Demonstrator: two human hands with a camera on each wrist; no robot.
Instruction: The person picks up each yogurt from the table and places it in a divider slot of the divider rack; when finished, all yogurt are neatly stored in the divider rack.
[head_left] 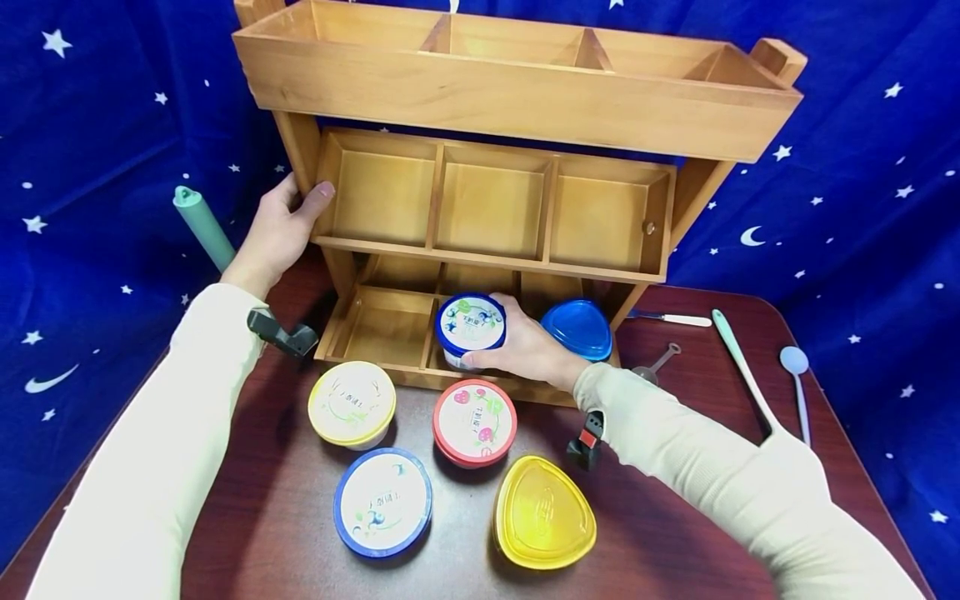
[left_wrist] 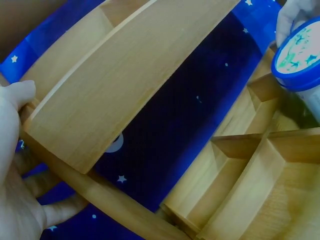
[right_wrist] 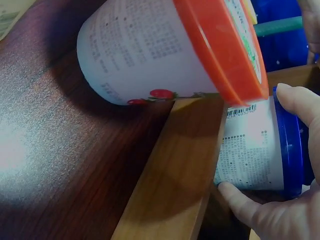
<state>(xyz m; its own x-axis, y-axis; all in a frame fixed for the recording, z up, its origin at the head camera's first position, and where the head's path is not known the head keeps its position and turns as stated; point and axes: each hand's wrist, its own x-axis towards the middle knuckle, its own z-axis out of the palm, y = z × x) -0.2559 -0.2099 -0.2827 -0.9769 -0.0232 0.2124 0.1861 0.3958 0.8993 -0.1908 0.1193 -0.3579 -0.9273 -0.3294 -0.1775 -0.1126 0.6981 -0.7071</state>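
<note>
A three-tier wooden rack [head_left: 517,100] with divided trays stands at the back of the table. My left hand [head_left: 279,227] grips its left side at the middle tier, thumb over the tray's edge; in the left wrist view the fingers go behind the frame. My right hand [head_left: 531,343] holds a blue-lidded tub [head_left: 471,323] by its sides at the bottom tier's middle compartment. In the right wrist view that tub's white printed wall [right_wrist: 250,155] shows behind the tray's front board [right_wrist: 170,175]. Whether its base touches the tray floor is hidden.
In the bottom right compartment sits a blue triangular-lidded container [head_left: 577,330]. Before the rack stand a yellow-lidded tub [head_left: 352,404], a red-lidded tub [head_left: 475,422], another blue-lidded tub [head_left: 383,502] and a yellow triangular container [head_left: 545,512]. Utensils, including a white-handled knife [head_left: 686,320], lie right.
</note>
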